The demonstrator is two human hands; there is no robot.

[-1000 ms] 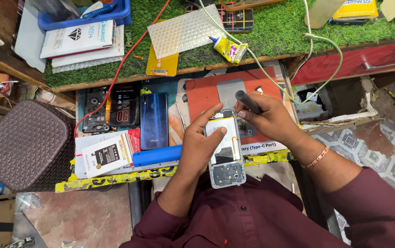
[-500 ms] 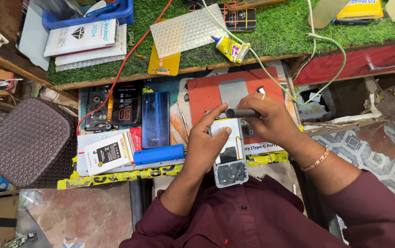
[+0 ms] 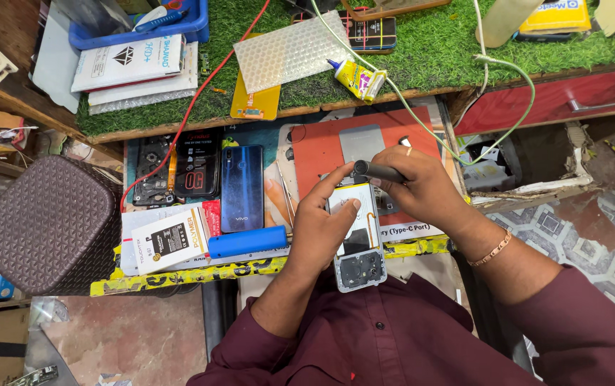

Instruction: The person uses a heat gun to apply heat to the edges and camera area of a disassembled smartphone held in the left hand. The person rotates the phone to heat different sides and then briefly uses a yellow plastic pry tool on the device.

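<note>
Two hands meet over an opened phone (image 3: 356, 239), a slim body with its back cover off, held lengthwise above the person's lap at the near edge of a low workbench. The left hand (image 3: 322, 232) is curled around the phone's left side, thumb pressed on its pale inner face. The right hand (image 3: 422, 187) is closed around a dark pen-like tool (image 3: 377, 171), which lies nearly level with its tip at the phone's top edge. Half a second ago the tool sat in much the same place, and a second ago it was tilted higher above the phone, so it has come down to the upper edge and work there appears to be underway. Under the hands lies an orange work mat (image 3: 322, 150). Just left of it are a blue phone (image 3: 242, 187) lying flat, a blue cylinder (image 3: 247, 241) and a white box (image 3: 170, 239); these crowd the left side. Further left stands a dark woven stool (image 3: 49, 225). Beyond the mat a raised shelf of green turf (image 3: 422, 57) carries a glue tube (image 3: 356, 77) and a sheet of bubble wrap (image 3: 290, 53). A pale green cable (image 3: 515, 78) loops close beside the right hand. Open room lies mainly toward the lap.
</note>
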